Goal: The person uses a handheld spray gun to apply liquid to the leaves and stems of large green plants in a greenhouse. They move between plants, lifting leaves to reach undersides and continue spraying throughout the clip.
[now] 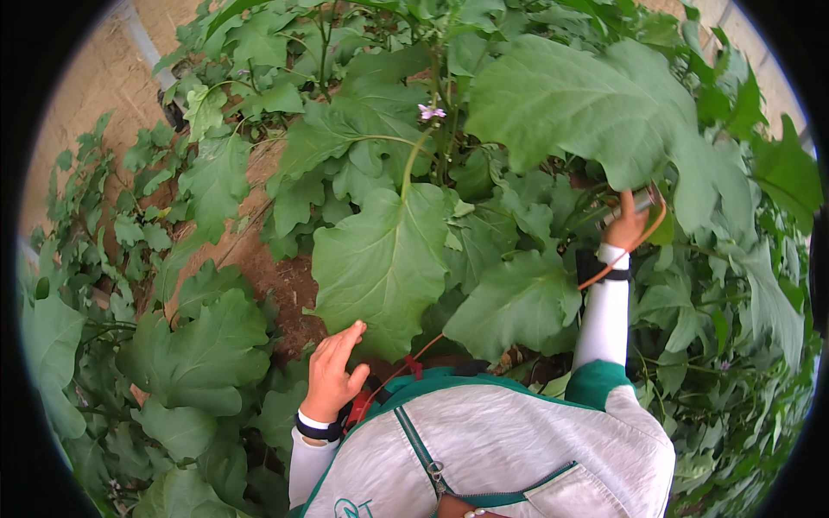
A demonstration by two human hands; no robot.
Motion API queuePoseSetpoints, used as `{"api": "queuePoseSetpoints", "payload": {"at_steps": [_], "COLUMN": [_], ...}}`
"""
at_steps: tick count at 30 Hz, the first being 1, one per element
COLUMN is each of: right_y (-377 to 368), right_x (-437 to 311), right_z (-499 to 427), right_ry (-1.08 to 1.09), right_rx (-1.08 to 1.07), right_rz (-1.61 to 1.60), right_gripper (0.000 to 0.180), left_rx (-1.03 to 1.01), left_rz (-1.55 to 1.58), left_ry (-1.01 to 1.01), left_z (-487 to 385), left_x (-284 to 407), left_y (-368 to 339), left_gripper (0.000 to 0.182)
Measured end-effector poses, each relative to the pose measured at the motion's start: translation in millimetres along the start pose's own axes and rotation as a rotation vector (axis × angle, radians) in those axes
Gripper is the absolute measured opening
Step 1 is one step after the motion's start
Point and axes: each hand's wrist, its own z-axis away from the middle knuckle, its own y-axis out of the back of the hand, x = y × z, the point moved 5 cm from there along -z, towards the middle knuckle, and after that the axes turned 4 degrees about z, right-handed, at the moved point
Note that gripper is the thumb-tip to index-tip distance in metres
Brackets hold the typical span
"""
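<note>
My right hand [624, 225] reaches in among the eggplant plants on the right, beneath a broad eggplant leaf [583, 107]. It grips a grey, metallic-looking handheld tool [641, 199], whose far part is hidden by foliage. From the tool an orange cord or thin hose [649, 232] curves past my wrist. My left hand [333, 375] holds nothing; its fingers point up and its thumb stands apart. Just above its fingertips hangs a large eggplant leaf [382, 259]. A pale purple eggplant flower [431, 112] shows near the central stem.
Dense eggplant foliage [712, 311] surrounds me on both sides. Reddish-brown soil [295, 301] shows between plants at centre left. A pale strip [139, 39] crosses sandy ground at upper left. The orange line [424, 348] also passes in front of my waist, beside a red tie [413, 366].
</note>
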Motion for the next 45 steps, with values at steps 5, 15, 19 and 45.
{"api": "queuePoseSetpoints", "payload": {"at_steps": [5,15,19,45], "right_y": [-40,-145,-179,-526], "right_x": [-49,-68,-60,-116], "right_z": [99,185,189,283], "right_ry": [-0.078,-0.305,-0.287,-0.262], "right_rx": [-0.488,-0.76,-0.688,-0.232], "right_rz": [-0.241,-0.224,-0.223,-0.522], "right_gripper": [0.055,0.066,0.062,0.047], "left_rx": [0.059,-0.089,-0.156,-0.779], "left_rz": [-0.111,-0.162,-0.133,-0.065], "left_ry": [0.105,0.158,0.026,-0.278], "left_z": [-32,-60,-81,-183], "left_x": [-44,-127,-149,-295], "left_y": [2,13,36,124], "left_gripper": [0.08,0.085,0.084,0.025]}}
